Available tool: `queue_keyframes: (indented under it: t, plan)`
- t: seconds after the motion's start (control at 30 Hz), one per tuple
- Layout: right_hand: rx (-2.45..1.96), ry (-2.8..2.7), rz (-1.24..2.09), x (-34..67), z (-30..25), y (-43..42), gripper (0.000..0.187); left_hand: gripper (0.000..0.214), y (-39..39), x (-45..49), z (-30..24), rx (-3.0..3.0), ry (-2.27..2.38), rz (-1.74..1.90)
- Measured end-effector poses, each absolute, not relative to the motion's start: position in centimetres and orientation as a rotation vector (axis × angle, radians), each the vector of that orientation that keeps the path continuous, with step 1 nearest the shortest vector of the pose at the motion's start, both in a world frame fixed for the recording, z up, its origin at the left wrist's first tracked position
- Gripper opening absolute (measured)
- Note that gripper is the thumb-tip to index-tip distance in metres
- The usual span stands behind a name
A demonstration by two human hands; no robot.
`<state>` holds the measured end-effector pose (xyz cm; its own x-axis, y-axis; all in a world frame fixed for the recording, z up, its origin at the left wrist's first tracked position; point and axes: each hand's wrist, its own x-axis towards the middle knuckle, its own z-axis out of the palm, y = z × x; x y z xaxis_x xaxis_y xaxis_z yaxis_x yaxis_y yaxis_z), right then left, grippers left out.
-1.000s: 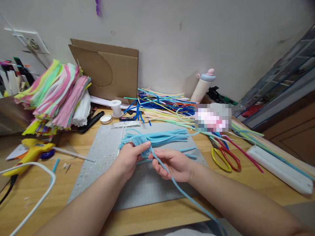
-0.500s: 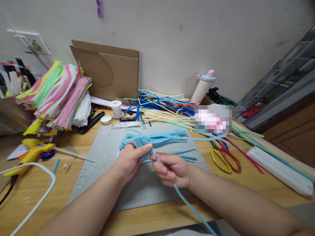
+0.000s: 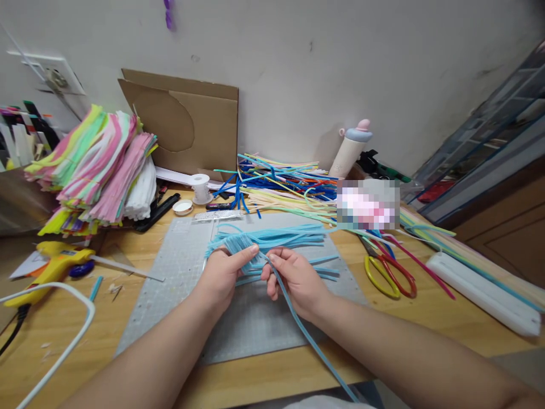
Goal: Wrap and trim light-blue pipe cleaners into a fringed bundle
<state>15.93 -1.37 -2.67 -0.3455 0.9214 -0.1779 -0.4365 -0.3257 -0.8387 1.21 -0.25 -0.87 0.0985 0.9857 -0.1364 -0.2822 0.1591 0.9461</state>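
Note:
My left hand point(image 3: 223, 274) is closed around a bundle of light blue pipe cleaners point(image 3: 272, 238), its thumb pressed on the wrapped part. The bundle fans out to the right over a grey cutting mat point(image 3: 179, 272). My right hand point(image 3: 296, 279) pinches a single light blue pipe cleaner point(image 3: 306, 335) right beside the bundle. That strand trails down past my right wrist toward the near table edge.
Red and yellow scissors point(image 3: 389, 274) lie right of the mat. A yellow glue gun point(image 3: 55, 267) sits at the left, a stack of pastel pipe cleaners point(image 3: 100, 170) behind it. Loose coloured pipe cleaners point(image 3: 285, 190), a thread spool point(image 3: 200, 187), cardboard point(image 3: 187, 125) and a bottle point(image 3: 351, 150) line the back.
My right hand has moved up to the bundle with the single strand, after dipping lower half a second ago. My left hand has kept hold of the bundle.

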Motion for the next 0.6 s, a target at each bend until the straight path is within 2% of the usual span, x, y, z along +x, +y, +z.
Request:
queue_keyframes:
  t: [0.17, 0.4, 0.6]
  plan:
    - [-0.873, -1.072, 1.587, 16.00, -2.87, -1.54, 0.025, 0.013, -0.19, 1.54, -0.61, 0.721, 0.991, 1.150]
    - [-0.794, -1.204, 1.659, 16.31, -2.42, -1.63, 0.023, 0.016, -0.10, 1.34, -0.66, 0.675, 1.056, 1.126]
    - [-0.881, -1.338, 1.517, 16.33, -2.88, -1.45, 0.007, 0.018, -0.07, 1.25, -1.10, 0.691, 1.118, 1.099]
